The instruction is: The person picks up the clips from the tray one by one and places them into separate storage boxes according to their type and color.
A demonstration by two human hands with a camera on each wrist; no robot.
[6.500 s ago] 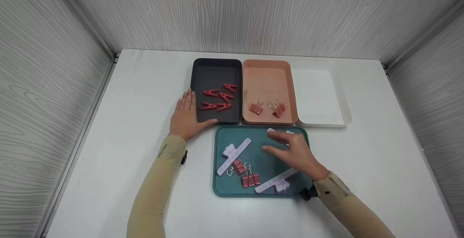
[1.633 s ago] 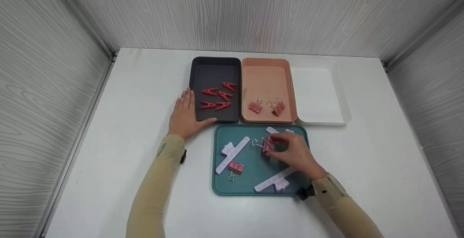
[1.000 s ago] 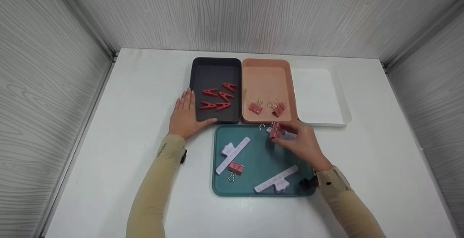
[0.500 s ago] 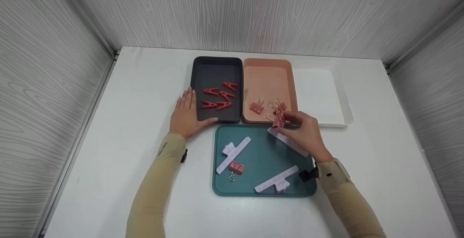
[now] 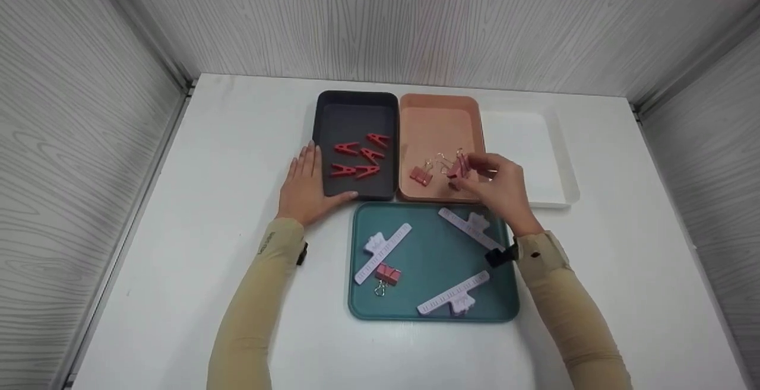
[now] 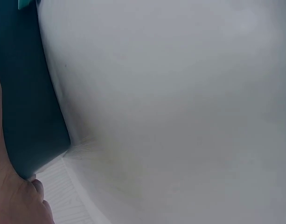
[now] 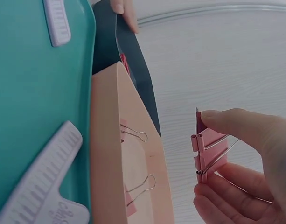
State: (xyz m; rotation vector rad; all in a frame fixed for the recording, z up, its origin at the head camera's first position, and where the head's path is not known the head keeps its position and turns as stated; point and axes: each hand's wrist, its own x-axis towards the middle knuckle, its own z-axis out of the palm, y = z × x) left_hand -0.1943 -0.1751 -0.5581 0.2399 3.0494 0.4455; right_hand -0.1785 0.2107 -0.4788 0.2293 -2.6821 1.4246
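Note:
Over the front part of the peach tray [image 5: 439, 120], my right hand [image 5: 502, 185] pinches a pinkish-red binder clip [image 5: 459, 167] between thumb and fingers. In the right wrist view the binder clip [image 7: 210, 149] hangs above the tray, its wire handles toward the palm. Another binder clip [image 5: 421, 176] lies in the tray, and one more is mostly hidden under the held one. My left hand [image 5: 303, 191] lies with straight fingers along the left side of the black tray [image 5: 356, 117], thumb at its front rim. Several red clothespins [image 5: 371, 155] are in that tray.
The teal tray [image 5: 427, 247] in front holds a binder clip [image 5: 388, 273] and three lilac ruler clips: left [image 5: 383, 253], upper right [image 5: 469, 227] and lower right [image 5: 454, 294]. To the right of the peach tray stands a white tray [image 5: 561, 152]. Wood-grain panels enclose the table.
My right hand picked up a binder clip from the teal tray and carried it up and away over the peach tray. The left hand has stayed at the black tray.

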